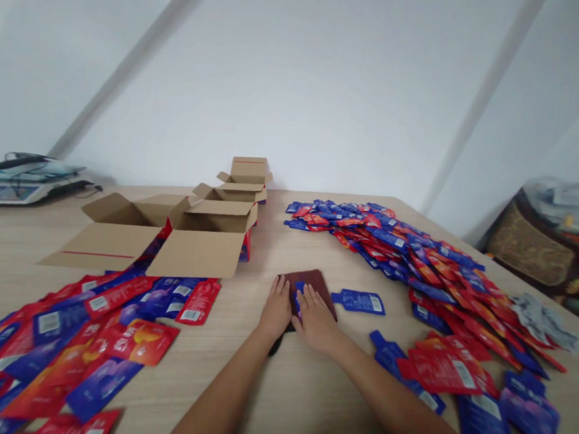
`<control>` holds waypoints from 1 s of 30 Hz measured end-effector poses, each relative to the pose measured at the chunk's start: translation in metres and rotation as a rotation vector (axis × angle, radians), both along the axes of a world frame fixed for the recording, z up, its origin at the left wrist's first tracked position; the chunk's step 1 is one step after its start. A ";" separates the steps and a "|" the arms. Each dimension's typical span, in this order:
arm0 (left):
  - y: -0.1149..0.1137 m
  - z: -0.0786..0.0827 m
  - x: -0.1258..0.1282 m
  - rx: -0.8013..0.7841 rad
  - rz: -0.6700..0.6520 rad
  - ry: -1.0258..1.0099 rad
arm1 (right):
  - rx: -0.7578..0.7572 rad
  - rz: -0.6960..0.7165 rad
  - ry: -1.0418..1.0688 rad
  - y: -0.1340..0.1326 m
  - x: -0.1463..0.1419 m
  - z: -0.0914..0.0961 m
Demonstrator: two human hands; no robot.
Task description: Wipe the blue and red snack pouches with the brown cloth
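The wooden desk (295, 405) filled most of the view, and a dark red pad (317, 283) lay flat near its middle. To the right of the pad and beyond it, a long heap of red and blue sachets (417, 254) ran from the far edge of the desk towards the near right corner. To the left of the pad and nearer the person, a second spread of red and blue sachets (74, 340) lay flat in overlapping layers. Beyond the pad and to its left stood two open cardboard boxes (202, 237) side by side, flaps folded outward. Smaller cardboard boxes (245, 177) were lined up behind them. Far to the left of the pad, at the back of the desk, sat a weighing scale (19, 179). Well to the right of the pad, past the heap, lay a crumpled grey wrapper (542, 320).

The left hand (276, 309) rested palm down on the pad's left edge, its fingers (280, 286) stretched out flat and close together, gripping nothing. The right hand (317, 319) lay palm down on the pad's near half, fingers likewise flat and extended, their tips pressing on a small blue sachet (298, 290) that lay on the pad between the two hands. Just to the right of the pad, apart from it, a single blue spouted sachet (360, 301) lay flat on the desk.
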State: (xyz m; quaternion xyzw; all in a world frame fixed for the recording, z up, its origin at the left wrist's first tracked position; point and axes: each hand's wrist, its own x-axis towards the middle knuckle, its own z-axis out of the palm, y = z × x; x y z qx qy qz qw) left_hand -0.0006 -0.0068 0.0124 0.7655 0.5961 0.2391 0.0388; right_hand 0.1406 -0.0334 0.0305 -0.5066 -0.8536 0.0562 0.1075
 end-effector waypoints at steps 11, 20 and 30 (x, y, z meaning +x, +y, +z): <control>-0.004 0.000 -0.002 0.022 -0.047 0.003 | -0.109 -0.059 0.376 0.007 0.035 0.037; -0.019 -0.005 -0.006 0.046 -0.048 0.024 | 0.002 -0.290 0.129 0.023 -0.002 0.001; -0.024 0.006 -0.004 -0.005 -0.037 0.066 | 0.094 -0.308 -0.055 0.008 0.037 -0.004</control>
